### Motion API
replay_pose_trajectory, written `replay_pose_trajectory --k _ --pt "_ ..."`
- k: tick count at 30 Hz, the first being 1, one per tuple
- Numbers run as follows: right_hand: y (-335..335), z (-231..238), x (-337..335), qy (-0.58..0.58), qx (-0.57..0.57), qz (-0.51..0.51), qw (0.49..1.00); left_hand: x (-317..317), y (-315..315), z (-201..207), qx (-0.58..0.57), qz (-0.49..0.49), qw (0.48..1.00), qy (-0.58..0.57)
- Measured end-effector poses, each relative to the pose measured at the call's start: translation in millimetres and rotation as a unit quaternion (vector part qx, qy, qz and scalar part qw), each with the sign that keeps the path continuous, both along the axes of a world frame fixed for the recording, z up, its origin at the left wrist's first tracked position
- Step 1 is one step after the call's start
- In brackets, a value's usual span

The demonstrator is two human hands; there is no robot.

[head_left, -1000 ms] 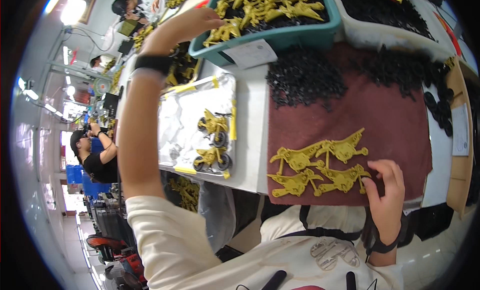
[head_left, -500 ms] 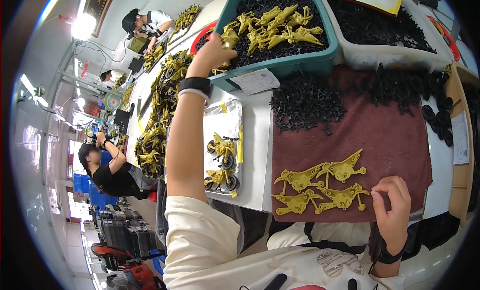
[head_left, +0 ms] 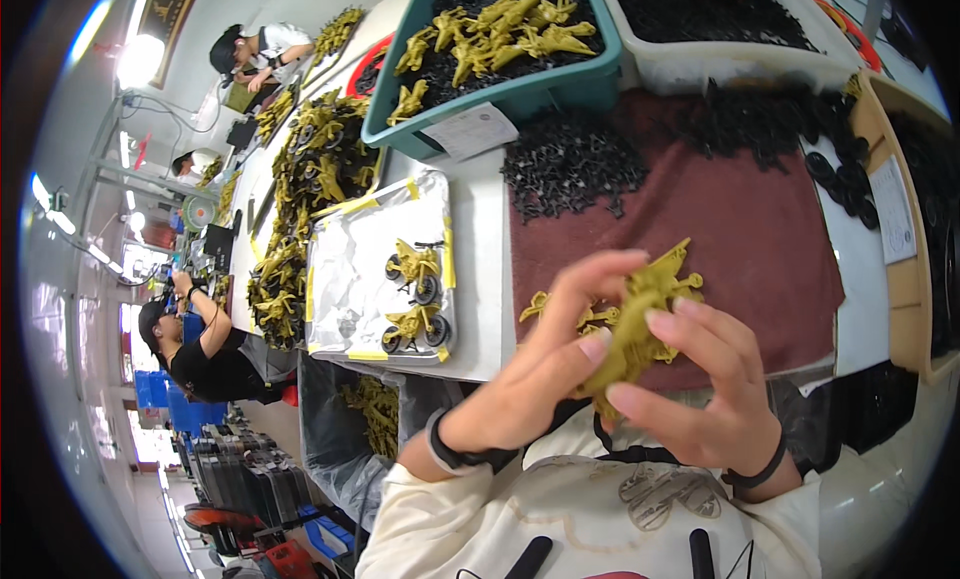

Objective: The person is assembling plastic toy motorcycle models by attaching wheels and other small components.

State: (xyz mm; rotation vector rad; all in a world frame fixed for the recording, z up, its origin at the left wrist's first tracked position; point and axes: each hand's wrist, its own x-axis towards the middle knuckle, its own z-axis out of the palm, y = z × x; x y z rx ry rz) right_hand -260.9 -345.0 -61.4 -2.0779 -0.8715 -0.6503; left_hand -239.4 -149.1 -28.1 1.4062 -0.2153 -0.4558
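In front of my body, a yellow toy motorcycle body is held up over the near edge of the dark red cloth. My left hand grips its left side between thumb and fingers. From the right, the thumb and fingertips of my right hand press on it. Beneath and behind the hands lie more yellow motorcycle bodies on the cloth, mostly covered. A heap of small black parts sits on the cloth's far left corner.
At the back stands a teal bin of black parts topped with yellow bodies, beside a white bin. A taped white tray carries two wheeled toy motorcycles. Black wheels border a cardboard box. Co-workers sit leftward.
My left hand has come back from the teal bin with a yellow motorcycle body. My right hand has lifted from the cloth's edge and meets it there. The whole view has shifted.
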Motion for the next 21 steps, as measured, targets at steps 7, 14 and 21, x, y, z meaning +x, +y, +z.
replay_pose_trajectory --k 7,14,21 --pt "-14.3 -21.3 -22.9 0.017 -0.072 -0.024 0.997 -51.1 -32.0 -51.3 -0.080 -0.001 0.990 0.119" --pt "-19.8 -38.1 -31.7 -0.003 -0.058 -0.022 0.998 -58.6 -45.3 -69.9 -0.125 -0.100 0.986 0.040" --pt "-19.0 -30.2 -26.3 0.216 0.261 0.101 0.935 -45.7 -45.2 -92.1 0.161 -0.138 0.925 -0.314"
